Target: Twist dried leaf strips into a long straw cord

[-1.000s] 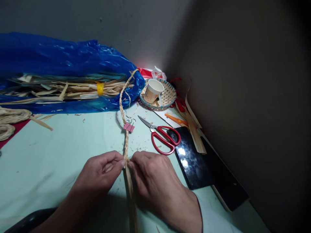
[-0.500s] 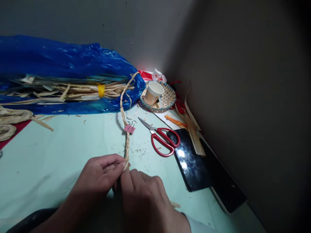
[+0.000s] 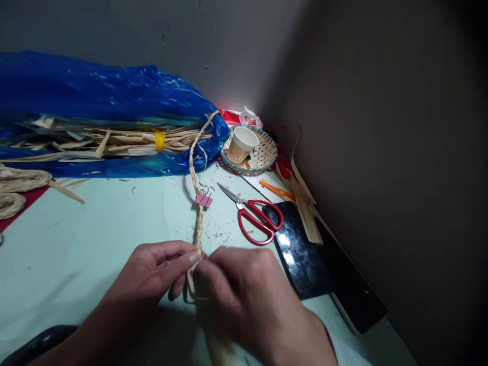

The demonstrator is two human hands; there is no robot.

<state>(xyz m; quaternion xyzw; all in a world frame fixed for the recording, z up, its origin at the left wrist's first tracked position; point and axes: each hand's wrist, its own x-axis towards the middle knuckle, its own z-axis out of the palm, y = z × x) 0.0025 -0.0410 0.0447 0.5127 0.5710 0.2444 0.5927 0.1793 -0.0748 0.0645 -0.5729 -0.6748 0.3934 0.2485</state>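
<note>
A braided straw cord runs from the blue bag down to my hands, with a pink binder clip on it midway. My left hand pinches the cord's lower end between thumb and fingers. Close against it on the right, my right hand has its fingers bent around strands at the same end; its fingertips are partly hidden. A loose flat strand hangs below the pinch, and a blurred pale strip shows under my right hand.
Red-handled scissors lie right of the cord, beside a dark tablet. Behind stand a woven basket holding a paper cup, and a blue bag of straw. Coiled braid lies far left.
My right hand has moved up and to the right, turning over with its fingers bent. The loose strand below my left thumb now shows. My left hand keeps its pinch nearly in place.
</note>
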